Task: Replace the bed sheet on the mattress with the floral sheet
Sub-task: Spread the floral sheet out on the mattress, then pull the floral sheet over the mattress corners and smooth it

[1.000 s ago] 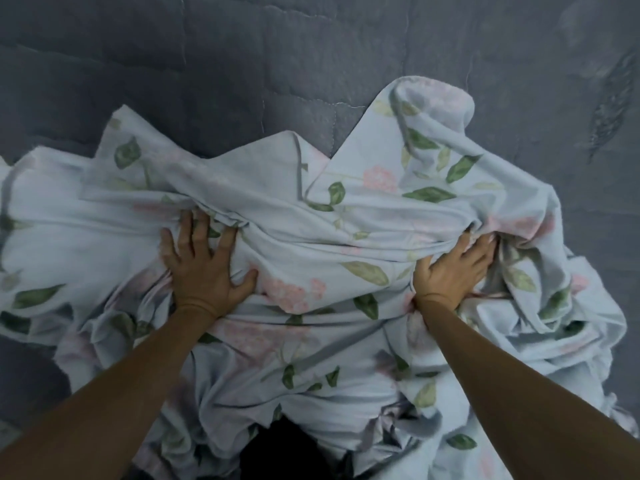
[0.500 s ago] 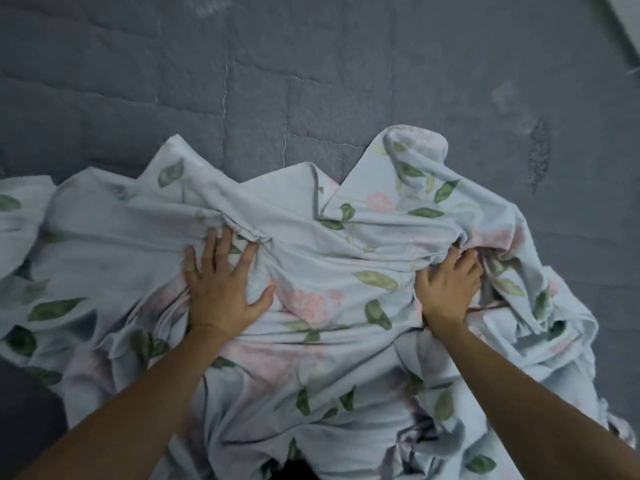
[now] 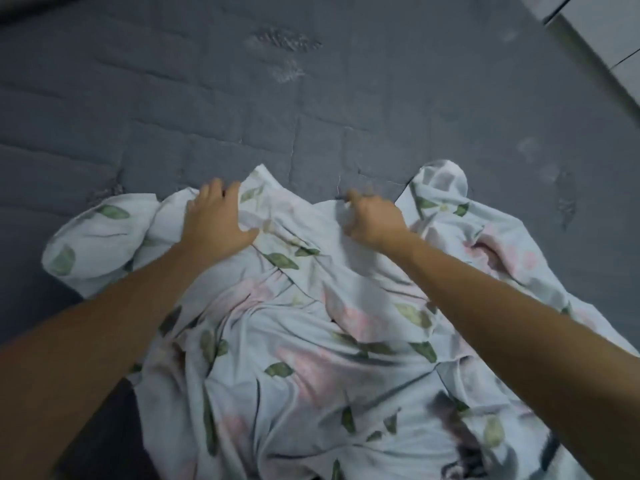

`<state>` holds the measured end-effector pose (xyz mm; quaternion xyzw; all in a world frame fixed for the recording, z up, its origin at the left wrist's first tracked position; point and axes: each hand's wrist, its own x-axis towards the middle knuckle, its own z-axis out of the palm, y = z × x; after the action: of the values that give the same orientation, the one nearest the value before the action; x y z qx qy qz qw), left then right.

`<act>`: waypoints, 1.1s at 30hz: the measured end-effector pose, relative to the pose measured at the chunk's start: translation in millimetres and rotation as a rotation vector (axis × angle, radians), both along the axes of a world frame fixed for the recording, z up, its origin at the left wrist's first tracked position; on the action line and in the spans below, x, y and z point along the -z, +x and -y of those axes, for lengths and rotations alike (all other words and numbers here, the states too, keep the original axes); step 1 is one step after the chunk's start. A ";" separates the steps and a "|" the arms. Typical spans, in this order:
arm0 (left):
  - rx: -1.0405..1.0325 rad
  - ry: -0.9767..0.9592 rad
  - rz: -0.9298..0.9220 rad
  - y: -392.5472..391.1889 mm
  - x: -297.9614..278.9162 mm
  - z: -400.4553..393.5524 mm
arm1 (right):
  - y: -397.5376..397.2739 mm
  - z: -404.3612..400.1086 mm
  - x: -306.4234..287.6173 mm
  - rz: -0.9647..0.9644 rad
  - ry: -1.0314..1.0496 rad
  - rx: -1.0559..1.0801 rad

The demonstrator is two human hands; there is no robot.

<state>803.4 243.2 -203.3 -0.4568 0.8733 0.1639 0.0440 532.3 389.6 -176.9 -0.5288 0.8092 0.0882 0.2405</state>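
Now, the pale blue floral cotton sheet is lying bunched on the grey quilted mattress | left hand is pressing it, fingers spread near its far edge | right hand is pinching a fold, fingers curled | white tiled floor is showing top right | no writing is showing.

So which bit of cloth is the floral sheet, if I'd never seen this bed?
Most of the view is a grey quilted mattress. Bunched on its near part lies the floral sheet, with the left hand and right hand at its far edge. It is the only pale cloth, printed with green leaves and pink flowers.
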 end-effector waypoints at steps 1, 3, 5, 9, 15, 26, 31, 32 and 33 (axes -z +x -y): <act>0.031 0.035 0.050 6.1 -3.1 10.2 | -4.1 13.2 -2.5 0.007 0.047 -0.007; 0.074 0.152 0.133 13.6 -14.3 29.9 | -11.0 38.0 -10.1 0.007 0.095 -0.045; 0.127 0.322 0.185 20.9 -23.5 49.8 | -12.9 57.5 -16.6 -0.005 0.132 -0.111; 0.239 0.515 0.193 46.2 -33.6 91.5 | 1.8 90.8 -15.4 -0.119 0.297 -0.281; 0.054 0.433 -0.149 89.5 -27.4 150.4 | 23.7 159.1 -11.5 -0.140 -0.078 0.118; -0.189 0.069 -0.055 168.4 1.1 282.6 | 59.1 302.9 -8.5 0.017 -0.435 0.269; -0.228 -0.051 -0.002 183.3 -19.0 359.9 | 36.0 417.1 -54.9 -0.061 -0.579 0.372; -0.227 -0.070 0.006 185.8 -20.8 369.7 | 33.2 431.7 -61.8 -0.084 -0.570 0.400; -0.225 -0.075 0.023 188.8 -21.5 377.1 | 33.1 440.9 -65.5 -0.124 -0.527 0.402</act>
<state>992.3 -133.9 -181.8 -0.5553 0.8213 0.1297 0.0183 565.5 -51.3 -111.4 -0.3962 0.9053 -0.1415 0.0584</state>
